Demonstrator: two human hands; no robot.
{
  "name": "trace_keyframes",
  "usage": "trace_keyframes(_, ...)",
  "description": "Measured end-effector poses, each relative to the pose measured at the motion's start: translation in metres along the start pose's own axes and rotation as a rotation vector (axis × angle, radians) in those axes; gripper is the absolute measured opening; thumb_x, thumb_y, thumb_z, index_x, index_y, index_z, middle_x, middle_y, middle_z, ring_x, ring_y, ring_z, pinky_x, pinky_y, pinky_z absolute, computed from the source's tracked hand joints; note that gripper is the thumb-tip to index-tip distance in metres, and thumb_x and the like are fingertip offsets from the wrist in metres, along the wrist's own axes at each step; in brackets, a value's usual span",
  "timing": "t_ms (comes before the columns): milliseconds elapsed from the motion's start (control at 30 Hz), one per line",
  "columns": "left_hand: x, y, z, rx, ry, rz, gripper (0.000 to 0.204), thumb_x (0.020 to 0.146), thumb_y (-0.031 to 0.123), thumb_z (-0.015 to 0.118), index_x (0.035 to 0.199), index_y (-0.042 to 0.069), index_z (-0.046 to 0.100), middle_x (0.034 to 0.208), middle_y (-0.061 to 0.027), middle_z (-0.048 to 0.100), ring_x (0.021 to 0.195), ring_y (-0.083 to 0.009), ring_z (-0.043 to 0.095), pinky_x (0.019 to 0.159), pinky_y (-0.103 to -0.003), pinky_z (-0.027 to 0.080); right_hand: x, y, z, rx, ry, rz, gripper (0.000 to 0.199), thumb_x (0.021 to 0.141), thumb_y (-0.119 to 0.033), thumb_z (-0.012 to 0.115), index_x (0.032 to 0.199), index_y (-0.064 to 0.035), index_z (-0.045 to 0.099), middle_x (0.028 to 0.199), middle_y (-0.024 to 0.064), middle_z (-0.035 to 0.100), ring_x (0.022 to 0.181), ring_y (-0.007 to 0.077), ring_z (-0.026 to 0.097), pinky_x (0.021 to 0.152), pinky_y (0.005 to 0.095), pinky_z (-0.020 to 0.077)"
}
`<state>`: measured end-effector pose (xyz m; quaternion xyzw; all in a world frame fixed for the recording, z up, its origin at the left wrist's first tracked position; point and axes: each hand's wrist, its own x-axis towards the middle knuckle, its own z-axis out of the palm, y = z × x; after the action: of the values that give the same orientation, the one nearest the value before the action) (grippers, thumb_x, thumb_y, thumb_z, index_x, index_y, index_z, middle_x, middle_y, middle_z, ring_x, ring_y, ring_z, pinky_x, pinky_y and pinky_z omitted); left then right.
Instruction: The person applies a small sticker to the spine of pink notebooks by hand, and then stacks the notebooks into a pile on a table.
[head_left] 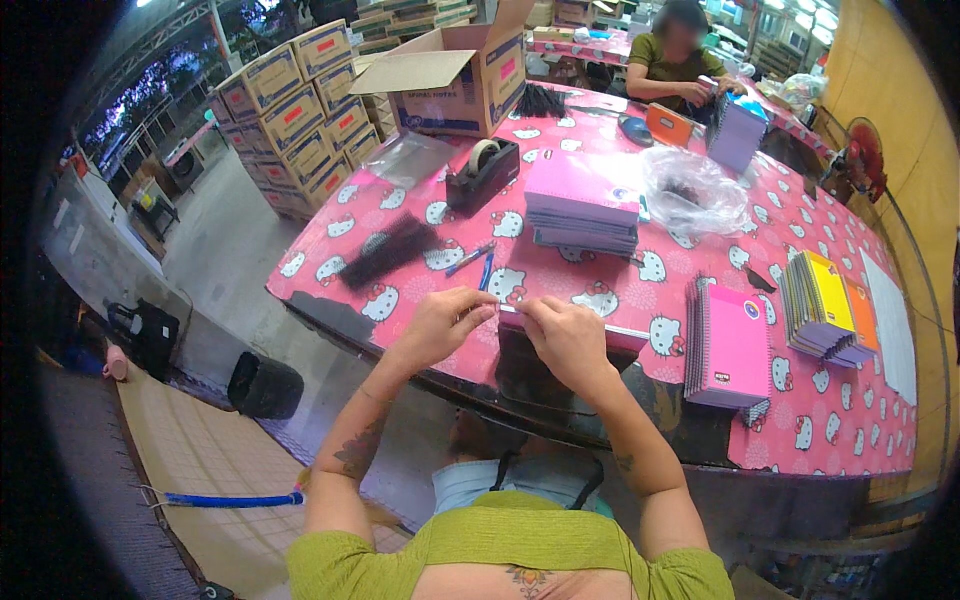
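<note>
At the table's near edge, my left hand (447, 325) has its fingertips pinched together beside the left end of a notebook (628, 338), which shows mostly as a pale edge. What the left fingertips hold is too small to make out. My right hand (566, 338) pinches the notebook's left corner, close to the left fingertips, and covers much of it. Two pens (487, 268) lie just beyond the left hand. Farther out stands a stack of pink-covered notebooks (583, 190). Right of my right hand is a pile of pink spiral notebooks (730, 335).
A black tape dispenser (483, 178), dark spiral coils (390, 250) and a clear plastic bag (695, 190) lie on the pink table. Yellow spiral notebooks (822, 295) stand at right. An open carton (455, 85) sits far left. Across the table, a person (680, 65) handles notebooks.
</note>
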<state>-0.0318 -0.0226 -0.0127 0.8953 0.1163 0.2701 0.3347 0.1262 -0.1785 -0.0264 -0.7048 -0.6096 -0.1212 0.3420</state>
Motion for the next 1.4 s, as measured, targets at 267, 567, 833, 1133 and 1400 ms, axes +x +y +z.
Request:
trace_keyframes(267,-0.007,0.002,0.018,-0.089,0.092,-0.156,0.020,0.093,0.017,0.069,0.100,-0.002,0.068,0.087,-0.0166,0.069,0.076,-0.0215,0.067,0.068,-0.034,0.052,0.000,0.001,0.000,-0.003,-0.001,-0.029,0.011,0.090,-0.020,0.064,0.098,-0.0148,0.068,0.082,0.0054,0.067,0.076,0.0261,0.068,0.066,0.0423,0.0492)
trace_keyframes(567,0.011,-0.012,0.008,0.014,-0.167,0.057,0.029,0.091,0.014,0.071,0.118,0.004,0.065,0.093,-0.0098,0.068,0.076,-0.0174,0.060,0.066,-0.032,0.048,0.001,0.000,-0.003,0.025,-0.030,-0.020,0.014,0.090,-0.021,0.064,0.100,-0.0121,0.068,0.084,0.0077,0.068,0.075,0.0283,0.069,0.064,0.0429,0.0514)
trace_keyframes(833,0.018,-0.011,0.001,-0.054,-0.179,0.056,0.029,0.093,0.020,0.070,0.117,0.005,0.065,0.086,-0.0101,0.064,0.074,-0.0218,0.061,0.068,-0.033,0.049,0.003,0.006,-0.008,0.128,-0.066,0.002,0.014,0.092,-0.016,0.063,0.101,-0.0060,0.067,0.091,0.0118,0.067,0.077,0.0337,0.068,0.068,0.0464,0.0546)
trace_keyframes(1133,0.023,0.012,0.008,0.110,-0.177,0.112,0.023,0.092,0.026,0.069,0.105,0.008,0.069,0.095,-0.0121,0.061,0.085,-0.0298,0.062,0.073,-0.039,0.050,0.002,0.014,-0.015,0.158,-0.071,-0.060,0.019,0.090,-0.020,0.066,0.104,-0.0067,0.067,0.094,0.0127,0.066,0.079,0.0341,0.068,0.069,0.0456,0.0551)
trace_keyframes(1400,0.014,0.001,0.040,0.709,0.113,0.322,0.039,0.094,0.039,0.061,0.122,0.012,0.061,0.127,-0.0128,0.053,0.129,-0.0310,0.045,0.110,-0.060,0.023,-0.010,0.019,-0.028,-0.051,-0.178,0.071,0.016,0.090,-0.020,0.063,0.100,-0.0093,0.070,0.091,0.0101,0.068,0.080,0.0313,0.068,0.068,0.0444,0.0540)
